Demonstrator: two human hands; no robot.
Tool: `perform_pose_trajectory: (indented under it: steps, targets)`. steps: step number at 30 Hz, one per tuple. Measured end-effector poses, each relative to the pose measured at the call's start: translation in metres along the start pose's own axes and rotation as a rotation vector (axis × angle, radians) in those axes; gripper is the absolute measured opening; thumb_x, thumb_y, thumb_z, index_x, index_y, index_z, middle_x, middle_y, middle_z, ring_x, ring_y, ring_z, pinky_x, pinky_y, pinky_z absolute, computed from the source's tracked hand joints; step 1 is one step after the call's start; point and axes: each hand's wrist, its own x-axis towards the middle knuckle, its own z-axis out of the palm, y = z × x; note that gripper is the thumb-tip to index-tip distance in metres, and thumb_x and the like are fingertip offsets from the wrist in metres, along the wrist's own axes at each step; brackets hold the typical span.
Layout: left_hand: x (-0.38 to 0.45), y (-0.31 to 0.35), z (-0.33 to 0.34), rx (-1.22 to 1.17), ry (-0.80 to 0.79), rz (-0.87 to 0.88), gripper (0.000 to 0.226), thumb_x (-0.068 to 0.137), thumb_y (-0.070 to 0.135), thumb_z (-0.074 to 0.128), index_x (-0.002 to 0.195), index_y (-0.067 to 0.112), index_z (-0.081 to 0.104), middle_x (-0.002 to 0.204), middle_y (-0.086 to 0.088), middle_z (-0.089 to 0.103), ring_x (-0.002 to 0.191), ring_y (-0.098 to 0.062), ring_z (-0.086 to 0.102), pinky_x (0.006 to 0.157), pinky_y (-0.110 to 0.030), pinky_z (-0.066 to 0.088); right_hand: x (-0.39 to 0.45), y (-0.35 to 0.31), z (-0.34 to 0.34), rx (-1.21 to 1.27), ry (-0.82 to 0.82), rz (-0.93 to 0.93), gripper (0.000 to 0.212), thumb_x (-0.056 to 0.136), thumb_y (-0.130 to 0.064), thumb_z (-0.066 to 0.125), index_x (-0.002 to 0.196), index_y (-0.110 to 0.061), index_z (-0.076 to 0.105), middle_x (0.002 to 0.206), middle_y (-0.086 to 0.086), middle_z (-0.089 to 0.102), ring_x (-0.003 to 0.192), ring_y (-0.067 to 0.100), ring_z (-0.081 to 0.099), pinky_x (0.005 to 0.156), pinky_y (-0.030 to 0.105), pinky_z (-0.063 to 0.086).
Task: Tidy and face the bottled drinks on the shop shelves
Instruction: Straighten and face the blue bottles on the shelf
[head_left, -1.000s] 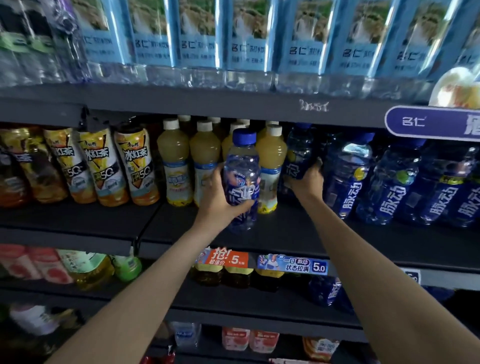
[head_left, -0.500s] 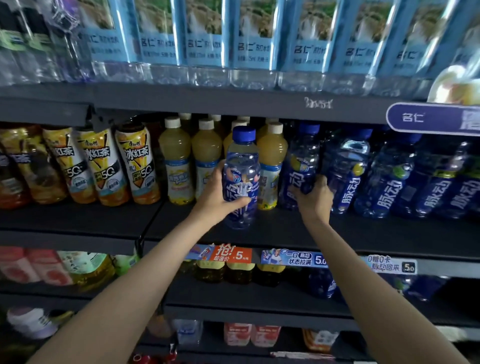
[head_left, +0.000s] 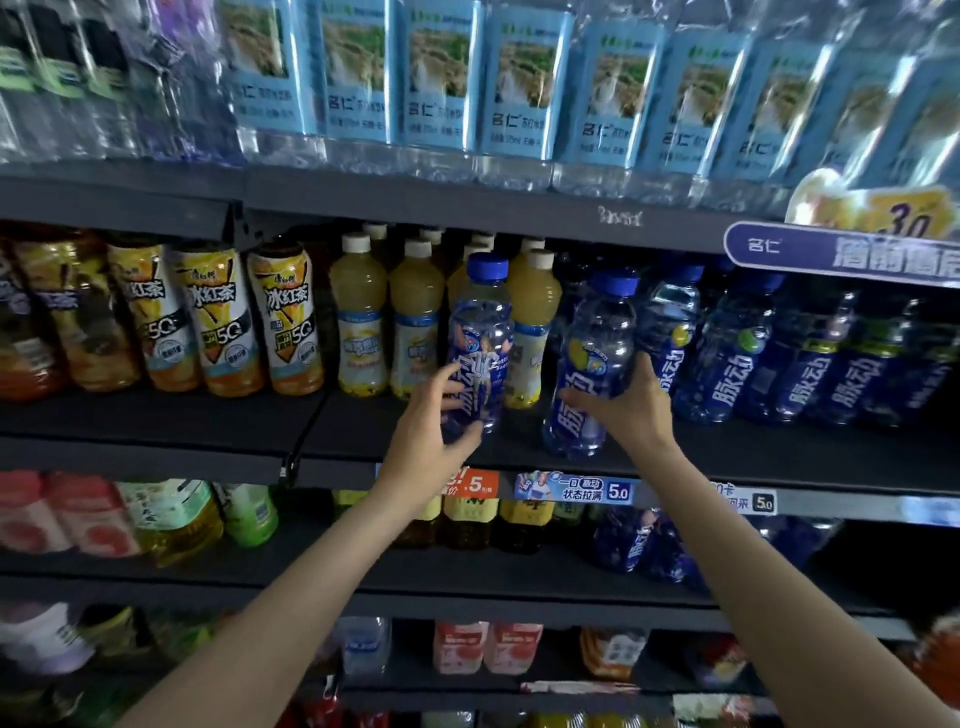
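Mid shelf (head_left: 727, 457) w/ drink rows. L hand (head_left: 431, 436) fingers wrapped on blue-cap bottle (head_left: 480, 343) at front edge, 12 o'clock of hand. R hand (head_left: 631, 410) fingers gripping 2nd blue bottle (head_left: 592, 358), just at 3 o'clock of the first.

The water bottles (head_left: 524, 88) on the top shelf carry pale blue labels reading 名仁. The purple sign (head_left: 841, 254) also reads 名仁. The iced tea bottles (head_left: 283, 317) show 冰红茶 and 5G. The blue bottles (head_left: 727, 358) read 脉动. The price strip (head_left: 576, 488) reads 状态拉满 and 5.0; the orange tag (head_left: 478, 484) shows 5.
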Motion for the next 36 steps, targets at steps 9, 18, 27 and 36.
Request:
perform_pose_trajectory:
  steps: [9, 18, 27, 36]
  targets:
    - [-0.005, 0.063, -0.001, -0.550, -0.579, -0.465, 0.043, 0.080, 0.030, 0.067, 0.119, 0.026, 0.052, 0.115, 0.004, 0.065, 0.104, -0.015, 0.063, 0.099, -0.039, 0.046, -0.050, -0.038, -0.032, 0.682, -0.338, 0.118, 0.064, 0.072, -0.026, 0.076, 0.128, -0.021, 0.044, 0.112, 0.006, 0.067, 0.094, 0.022, 0.068, 0.074, 0.036, 0.057]
    - [-0.011, 0.061, -0.018, 0.287, 0.091, 0.169, 0.077, 0.059, 0.023, 0.084, 0.127, 0.014, 0.050, 0.113, -0.006, 0.049, 0.103, -0.023, 0.046, 0.088, -0.033, 0.040, -0.082, -0.057, -0.030, 0.926, -0.421, 0.217, 0.048, 0.081, -0.024, 0.069, 0.123, -0.007, 0.054, 0.113, 0.013, 0.068, 0.095, 0.023, 0.069, 0.077, 0.030, 0.058]
    - [-0.006, 0.083, -0.040, -0.129, -0.005, 0.139, 0.070, 0.066, 0.031, 0.083, 0.121, 0.030, 0.040, 0.124, 0.002, 0.046, 0.111, -0.013, 0.051, 0.090, -0.022, 0.045, -0.077, -0.071, -0.024, 1.272, -0.302, 0.480, 0.058, 0.082, -0.036, 0.069, 0.125, -0.001, 0.052, 0.115, 0.020, 0.064, 0.100, 0.030, 0.065, 0.067, 0.037, 0.056]
    - [-0.010, 0.077, -0.046, 0.176, -0.125, 0.476, 0.079, 0.064, 0.026, 0.085, 0.130, 0.016, 0.043, 0.123, 0.001, 0.038, 0.110, 0.000, 0.037, 0.092, -0.009, 0.034, -0.081, -0.080, -0.031, 0.976, -0.336, 0.393, 0.035, 0.082, -0.023, 0.072, 0.103, 0.001, 0.059, 0.089, 0.014, 0.067, 0.080, 0.025, 0.067, 0.072, 0.037, 0.058]
